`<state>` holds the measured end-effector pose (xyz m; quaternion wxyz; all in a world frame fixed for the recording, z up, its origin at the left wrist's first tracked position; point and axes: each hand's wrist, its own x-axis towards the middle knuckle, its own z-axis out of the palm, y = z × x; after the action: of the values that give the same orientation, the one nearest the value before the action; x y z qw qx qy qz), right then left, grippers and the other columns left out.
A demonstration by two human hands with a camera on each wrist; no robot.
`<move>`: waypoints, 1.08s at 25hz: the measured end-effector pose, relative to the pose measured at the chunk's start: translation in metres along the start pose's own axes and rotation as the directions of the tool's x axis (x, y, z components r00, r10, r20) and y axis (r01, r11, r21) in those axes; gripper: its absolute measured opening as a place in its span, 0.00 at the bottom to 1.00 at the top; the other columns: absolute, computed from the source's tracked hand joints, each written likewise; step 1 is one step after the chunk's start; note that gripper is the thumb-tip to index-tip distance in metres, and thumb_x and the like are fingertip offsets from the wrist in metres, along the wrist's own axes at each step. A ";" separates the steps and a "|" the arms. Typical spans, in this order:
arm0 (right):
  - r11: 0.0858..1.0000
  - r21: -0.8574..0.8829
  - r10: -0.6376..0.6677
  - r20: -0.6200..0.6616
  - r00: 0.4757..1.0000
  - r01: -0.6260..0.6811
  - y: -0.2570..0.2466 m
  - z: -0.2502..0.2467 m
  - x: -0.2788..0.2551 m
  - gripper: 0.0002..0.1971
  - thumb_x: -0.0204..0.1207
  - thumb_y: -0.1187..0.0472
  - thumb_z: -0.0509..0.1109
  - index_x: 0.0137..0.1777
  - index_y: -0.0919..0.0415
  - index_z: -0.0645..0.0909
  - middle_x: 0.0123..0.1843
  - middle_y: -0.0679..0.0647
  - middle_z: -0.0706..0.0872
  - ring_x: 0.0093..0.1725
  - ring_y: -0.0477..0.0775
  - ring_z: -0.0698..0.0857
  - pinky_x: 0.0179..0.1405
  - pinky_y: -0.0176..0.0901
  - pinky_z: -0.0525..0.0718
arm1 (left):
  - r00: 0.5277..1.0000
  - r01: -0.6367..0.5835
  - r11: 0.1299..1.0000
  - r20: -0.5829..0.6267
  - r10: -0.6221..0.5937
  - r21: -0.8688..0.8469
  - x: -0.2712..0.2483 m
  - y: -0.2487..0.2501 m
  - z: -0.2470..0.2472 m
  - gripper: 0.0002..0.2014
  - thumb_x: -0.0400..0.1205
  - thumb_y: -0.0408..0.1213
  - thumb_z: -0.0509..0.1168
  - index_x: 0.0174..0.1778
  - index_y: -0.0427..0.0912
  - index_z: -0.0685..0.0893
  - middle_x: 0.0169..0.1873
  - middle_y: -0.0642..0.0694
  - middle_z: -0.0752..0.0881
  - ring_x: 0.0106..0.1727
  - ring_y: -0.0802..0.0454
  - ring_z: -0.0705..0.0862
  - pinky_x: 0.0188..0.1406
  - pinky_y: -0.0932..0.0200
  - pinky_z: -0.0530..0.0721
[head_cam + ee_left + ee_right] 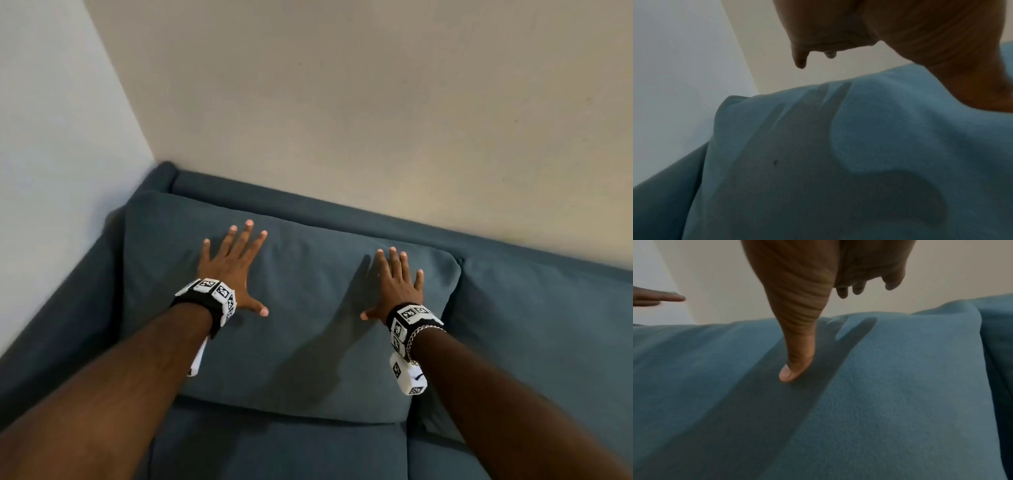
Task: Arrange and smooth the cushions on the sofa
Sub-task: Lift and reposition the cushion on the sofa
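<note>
A blue back cushion leans against the sofa's backrest in the left corner. My left hand is spread over its upper left part, fingers straight and apart. My right hand is spread over its upper right part, near the cushion's right edge. In the left wrist view the left hand hovers just above the cushion, casting a shadow on it. In the right wrist view the right hand's thumb tip touches the cushion. A second blue back cushion stands to the right.
Blue seat cushions lie below the back cushions. The sofa's left armrest runs along a pale wall. A beige wall rises behind the backrest.
</note>
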<state>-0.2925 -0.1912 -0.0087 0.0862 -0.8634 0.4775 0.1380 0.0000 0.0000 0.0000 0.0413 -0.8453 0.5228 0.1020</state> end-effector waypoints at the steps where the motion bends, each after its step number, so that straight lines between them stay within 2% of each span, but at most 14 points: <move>1: 1.000 0.003 0.028 0.022 0.999 -0.028 0.001 0.004 0.005 0.76 0.58 0.40 0.89 0.91 0.52 0.33 0.93 0.53 0.36 0.91 0.60 0.36 0.86 0.72 0.40 | 1.000 -0.017 0.999 0.015 0.016 0.043 0.007 -0.004 0.003 0.86 0.42 0.82 0.76 0.84 0.65 0.21 0.85 0.54 0.20 0.90 0.44 0.30 0.82 0.20 0.42; 2: 0.998 0.017 0.052 0.045 0.998 -0.053 0.001 0.008 0.009 0.73 0.58 0.40 0.89 0.91 0.54 0.40 0.93 0.53 0.45 0.92 0.60 0.43 0.87 0.72 0.43 | 0.999 -0.016 0.997 0.051 0.012 0.077 0.015 -0.007 0.008 0.87 0.41 0.81 0.77 0.84 0.64 0.21 0.86 0.52 0.22 0.90 0.44 0.29 0.81 0.20 0.38; 4: 0.996 0.028 0.089 0.053 0.995 -0.090 -0.001 0.021 0.011 0.60 0.61 0.41 0.88 0.88 0.54 0.58 0.88 0.54 0.66 0.88 0.60 0.61 0.87 0.70 0.50 | 0.989 -0.004 0.988 0.145 -0.019 0.153 0.022 -0.009 0.028 0.86 0.44 0.77 0.80 0.87 0.62 0.26 0.90 0.51 0.33 0.91 0.45 0.33 0.81 0.20 0.36; 6: 0.997 0.009 0.077 -0.009 0.997 -0.077 -0.007 0.031 0.003 0.40 0.68 0.44 0.85 0.78 0.52 0.72 0.76 0.54 0.81 0.79 0.60 0.75 0.84 0.63 0.61 | 0.984 0.017 0.987 0.172 -0.044 0.159 0.020 0.004 0.047 0.78 0.52 0.70 0.84 0.91 0.55 0.42 0.92 0.50 0.48 0.92 0.47 0.43 0.83 0.23 0.40; 7: 0.997 0.026 0.079 -0.038 0.996 -0.078 -0.008 0.034 -0.003 0.31 0.71 0.46 0.83 0.72 0.51 0.77 0.70 0.54 0.85 0.74 0.59 0.80 0.79 0.58 0.67 | 0.984 0.032 0.989 0.169 -0.057 0.147 0.016 0.012 0.053 0.69 0.58 0.65 0.85 0.90 0.52 0.52 0.90 0.49 0.57 0.92 0.48 0.50 0.85 0.27 0.44; 9: 0.994 0.074 0.084 -0.080 0.993 -0.078 -0.006 0.036 -0.014 0.17 0.76 0.48 0.79 0.62 0.49 0.82 0.60 0.53 0.90 0.65 0.59 0.85 0.68 0.53 0.74 | 0.989 0.054 0.993 0.132 -0.067 0.105 0.003 0.024 0.058 0.42 0.70 0.53 0.83 0.79 0.51 0.72 0.80 0.50 0.74 0.85 0.49 0.69 0.85 0.37 0.56; 11: 0.994 0.083 0.076 -0.063 0.995 -0.070 -0.004 0.030 -0.031 0.10 0.78 0.49 0.77 0.56 0.48 0.83 0.56 0.53 0.90 0.61 0.59 0.87 0.63 0.51 0.75 | 0.997 0.057 0.995 0.044 -0.061 0.079 -0.018 0.030 0.055 0.17 0.79 0.45 0.77 0.62 0.50 0.84 0.65 0.51 0.84 0.71 0.49 0.83 0.72 0.50 0.71; 13: 0.994 0.104 0.047 -0.067 0.997 -0.040 -0.002 0.028 -0.055 0.07 0.80 0.49 0.75 0.54 0.47 0.82 0.54 0.51 0.90 0.59 0.59 0.87 0.62 0.51 0.74 | 0.994 0.108 0.992 -0.020 -0.107 0.070 -0.045 0.030 0.048 0.06 0.81 0.43 0.74 0.51 0.48 0.86 0.56 0.50 0.88 0.61 0.48 0.88 0.55 0.56 0.74; 15: 0.987 0.158 0.018 -0.124 0.992 0.002 0.003 0.026 -0.084 0.05 0.82 0.48 0.72 0.51 0.47 0.82 0.50 0.50 0.90 0.56 0.59 0.88 0.61 0.52 0.73 | 0.988 0.152 0.987 -0.034 -0.151 0.043 -0.076 0.032 0.036 0.04 0.80 0.43 0.73 0.47 0.48 0.87 0.51 0.50 0.89 0.58 0.48 0.88 0.50 0.56 0.72; 18: 0.961 0.262 -0.024 -0.252 0.967 0.092 0.011 0.023 -0.131 0.05 0.81 0.49 0.73 0.46 0.48 0.83 0.44 0.47 0.89 0.50 0.56 0.87 0.58 0.52 0.71 | 0.978 0.166 0.983 -0.116 -0.174 -0.075 -0.128 0.036 0.018 0.04 0.79 0.38 0.74 0.40 0.47 0.86 0.45 0.48 0.89 0.53 0.44 0.89 0.54 0.54 0.73; 20: 0.929 0.325 -0.053 -0.354 0.934 0.176 0.022 0.018 -0.168 0.06 0.77 0.52 0.77 0.41 0.48 0.83 0.40 0.45 0.89 0.46 0.57 0.87 0.54 0.53 0.71 | 0.953 0.155 0.971 -0.229 -0.196 -0.185 -0.170 0.047 0.009 0.11 0.72 0.30 0.78 0.32 0.48 0.83 0.36 0.45 0.89 0.44 0.40 0.89 0.52 0.49 0.77; 22: 0.900 0.367 -0.046 -0.459 0.887 0.236 0.042 0.014 -0.204 0.09 0.74 0.56 0.80 0.39 0.47 0.82 0.37 0.44 0.88 0.43 0.56 0.87 0.50 0.52 0.70 | 0.917 0.086 0.972 -0.364 -0.163 -0.219 -0.211 0.065 -0.001 0.15 0.68 0.25 0.74 0.28 0.50 0.80 0.30 0.43 0.86 0.36 0.38 0.88 0.52 0.42 0.82; 25: 0.862 0.412 -0.030 -0.539 0.842 0.295 0.084 0.009 -0.247 0.07 0.76 0.56 0.79 0.40 0.47 0.83 0.37 0.45 0.86 0.43 0.56 0.86 0.52 0.51 0.67 | 0.879 0.067 0.955 -0.436 -0.194 -0.291 -0.264 0.105 -0.012 0.10 0.69 0.23 0.67 0.32 0.44 0.83 0.33 0.42 0.85 0.39 0.37 0.87 0.65 0.37 0.76; 27: 0.847 0.431 -0.045 -0.526 0.849 0.312 0.106 0.008 -0.269 0.07 0.79 0.52 0.76 0.41 0.48 0.82 0.38 0.46 0.86 0.47 0.56 0.85 0.55 0.52 0.66 | 0.873 0.059 0.951 -0.446 -0.196 -0.302 -0.295 0.133 -0.018 0.08 0.70 0.25 0.63 0.33 0.43 0.84 0.35 0.41 0.85 0.39 0.36 0.86 0.64 0.41 0.74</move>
<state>-0.5202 -0.0294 0.0682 0.1941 -0.8585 0.4171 -0.2265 -0.2437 0.1950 0.0864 -0.1997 -0.8748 0.4399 -0.0366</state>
